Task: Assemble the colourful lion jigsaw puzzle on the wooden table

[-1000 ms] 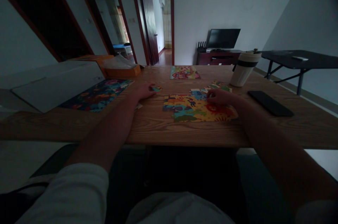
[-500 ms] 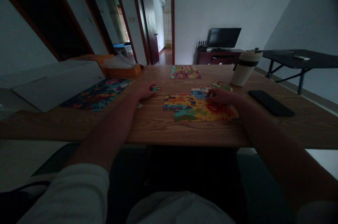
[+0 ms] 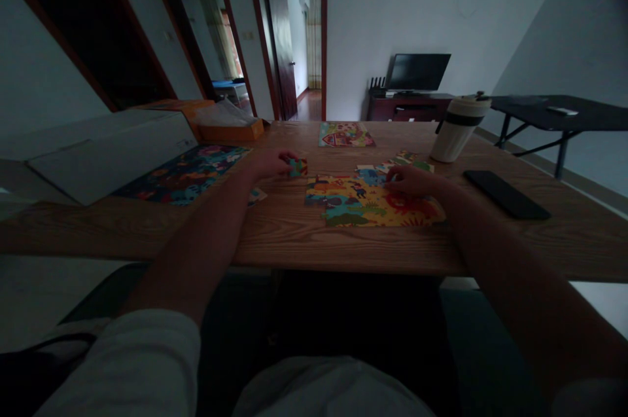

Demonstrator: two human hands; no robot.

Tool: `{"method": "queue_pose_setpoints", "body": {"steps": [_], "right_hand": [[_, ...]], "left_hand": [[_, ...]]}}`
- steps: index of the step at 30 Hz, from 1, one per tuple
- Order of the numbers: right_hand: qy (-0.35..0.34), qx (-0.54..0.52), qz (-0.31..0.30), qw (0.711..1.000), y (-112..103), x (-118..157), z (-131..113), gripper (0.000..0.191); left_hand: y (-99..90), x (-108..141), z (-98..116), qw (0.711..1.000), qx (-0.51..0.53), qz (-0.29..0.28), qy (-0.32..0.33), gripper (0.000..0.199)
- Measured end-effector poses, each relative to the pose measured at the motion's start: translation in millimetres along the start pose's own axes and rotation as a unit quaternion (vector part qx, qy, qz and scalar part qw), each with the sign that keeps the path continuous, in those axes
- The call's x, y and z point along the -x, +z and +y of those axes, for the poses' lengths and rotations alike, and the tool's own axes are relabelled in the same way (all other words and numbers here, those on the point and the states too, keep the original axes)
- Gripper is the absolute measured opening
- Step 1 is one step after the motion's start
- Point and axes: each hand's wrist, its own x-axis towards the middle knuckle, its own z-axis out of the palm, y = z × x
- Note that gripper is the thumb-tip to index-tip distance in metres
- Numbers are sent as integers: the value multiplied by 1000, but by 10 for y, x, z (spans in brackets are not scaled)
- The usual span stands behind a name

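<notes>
My left hand [image 3: 275, 163] has its fingers closed on a small green and red puzzle piece [image 3: 298, 167], raised just left of the partly joined puzzle. That yellow, orange and teal puzzle [image 3: 363, 207] lies flat on the wooden table [image 3: 294, 243]. My right hand [image 3: 407, 180] rests at the puzzle's upper edge, fingers pinched by a blue piece [image 3: 371, 176]; what lies between the fingertips is too small to make out. Loose pieces [image 3: 407, 158] lie behind my right hand. Another piece [image 3: 258, 196] sits beside my left forearm, partly hidden.
A dark blue puzzle [image 3: 189, 175] lies at the left by a white box [image 3: 112, 152] and an orange box [image 3: 235, 131]. A pink puzzle [image 3: 346, 134] is at the back. A bottle [image 3: 458, 129] and a black phone-like slab [image 3: 505, 194] stand and lie at the right.
The piece in my left hand has turned to show more of its printed face and moved slightly right. My right hand has stayed nearly in place.
</notes>
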Motion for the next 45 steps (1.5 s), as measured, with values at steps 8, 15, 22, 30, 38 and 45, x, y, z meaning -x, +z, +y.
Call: {"method": "queue_pose_setpoints", "body": {"steps": [8,15,22,30,38,45], "right_hand": [[-3,-2,14,1000,29,-19,39,26],[-10,10,17,1000,39,-32,56,25],[-3,8,12,1000,30,-11,21,25],[3,6,15,1000,14,17,-13,23],[11,19,14,1000,-10,59,-74,23],[6,14,14,1000,8,18,-20,23]], "left_hand": [[86,177,321,949,93,-269,134,48],[315,192,507,953,-28,-268,137,37],[300,219,560,949,-111,-265,129,42],[317,266,660,947,-145,-259,124,41],[339,285,697,947,-168,-250,113,49],[325,322,737,949,-154,-252,112,53]]}}
